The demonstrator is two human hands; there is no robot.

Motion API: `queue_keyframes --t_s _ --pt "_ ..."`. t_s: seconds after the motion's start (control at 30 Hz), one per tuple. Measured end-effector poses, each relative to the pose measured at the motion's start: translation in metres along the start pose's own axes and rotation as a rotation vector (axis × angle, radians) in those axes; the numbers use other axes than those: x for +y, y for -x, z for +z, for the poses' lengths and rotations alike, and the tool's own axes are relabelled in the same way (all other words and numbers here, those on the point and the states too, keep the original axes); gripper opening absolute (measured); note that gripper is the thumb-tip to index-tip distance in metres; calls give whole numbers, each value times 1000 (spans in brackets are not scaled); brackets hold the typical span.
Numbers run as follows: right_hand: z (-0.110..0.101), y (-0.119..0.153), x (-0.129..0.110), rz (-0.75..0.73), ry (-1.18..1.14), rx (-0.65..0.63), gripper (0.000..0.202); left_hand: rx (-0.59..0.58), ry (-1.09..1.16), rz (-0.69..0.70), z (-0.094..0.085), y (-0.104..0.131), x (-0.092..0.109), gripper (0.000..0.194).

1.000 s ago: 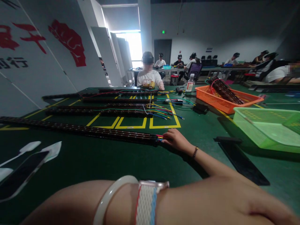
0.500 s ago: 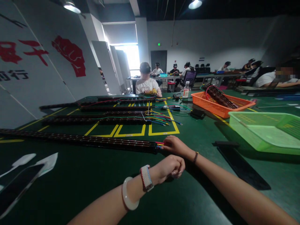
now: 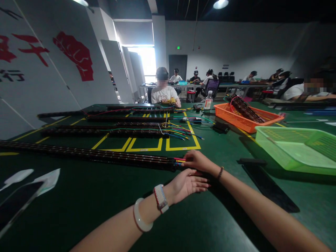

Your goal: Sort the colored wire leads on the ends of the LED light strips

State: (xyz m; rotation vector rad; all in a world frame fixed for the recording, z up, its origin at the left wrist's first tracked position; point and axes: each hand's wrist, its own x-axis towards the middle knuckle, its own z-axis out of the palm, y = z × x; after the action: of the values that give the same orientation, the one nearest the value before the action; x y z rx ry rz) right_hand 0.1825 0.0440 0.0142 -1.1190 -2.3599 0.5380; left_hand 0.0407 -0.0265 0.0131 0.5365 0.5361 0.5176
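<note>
A long dark bundle (image 3: 105,156) with light marks along it lies across the green table (image 3: 105,203). Short red, yellow and blue wires (image 3: 179,161) stick out of its right end. My right hand (image 3: 196,161) has its fingers closed around these wires. Just below it, my left hand (image 3: 189,185) is turned palm up with its fingers stretched out and holds nothing. A watch (image 3: 160,198) and a pale bangle (image 3: 141,216) are on my left wrist.
Further dark bundles (image 3: 105,132) with coloured wires lie behind, over yellow tape. At the right are an orange basket (image 3: 233,119), a green basket (image 3: 296,164) and a black flat piece (image 3: 270,187). A phone (image 3: 18,206) lies at the left. A person (image 3: 164,94) sits opposite.
My left hand has opened from a curled fist, its palm now turned up. My right hand stays at the wires. The view has shifted slightly.
</note>
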Motion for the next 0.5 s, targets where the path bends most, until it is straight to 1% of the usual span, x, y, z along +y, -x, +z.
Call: queue_keyframes --t_s 0.1,0.2,0.27,0.37,0.43,0.5 --pt "0 3 -5 -157 186 116 25 45 67 67 1 -2 0 40" --pt "2 8 -8 -254 386 204 18 72 139 155 1 -5 -1 48" --pt "4 11 -8 -316 525 203 20 92 176 210 0 -8 -2 45" --pt "6 15 -10 -424 712 174 22 165 208 300 -1 -12 -4 33" --pt "6 17 -12 -480 797 157 19 203 221 328 -2 -14 -4 29" --pt "5 19 -14 -524 843 133 18 214 236 334 -1 -14 -3 28"
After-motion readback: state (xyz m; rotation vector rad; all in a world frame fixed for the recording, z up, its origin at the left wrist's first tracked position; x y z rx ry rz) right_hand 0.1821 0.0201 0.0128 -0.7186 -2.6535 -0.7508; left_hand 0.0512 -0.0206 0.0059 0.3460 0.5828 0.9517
